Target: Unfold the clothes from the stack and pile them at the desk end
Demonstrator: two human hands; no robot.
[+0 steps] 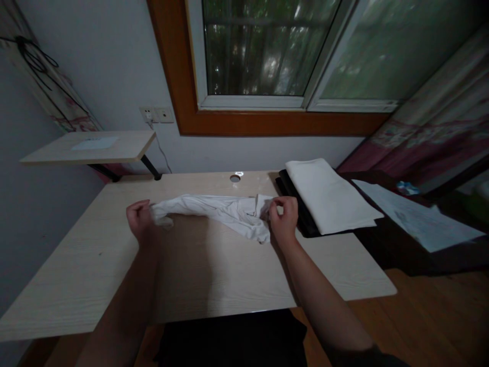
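Observation:
A crumpled white garment, perhaps a shirt, stretches sideways over the desk. My left hand pinches its left end, fingers closed. At the other end my right hand grips the cloth between thumb and fingers, near a folded, collar-like band. The middle of the garment hangs in loose folds, and a lower flap droops toward the desk beside my right hand. Its full shape is hidden by the bunching.
Folded white cloth lies on folded black cloth at the desk's right. A raised shelf on black legs stands at back left. A round cable hole sits near the wall. Right of the desk, a sheet covers a dark surface.

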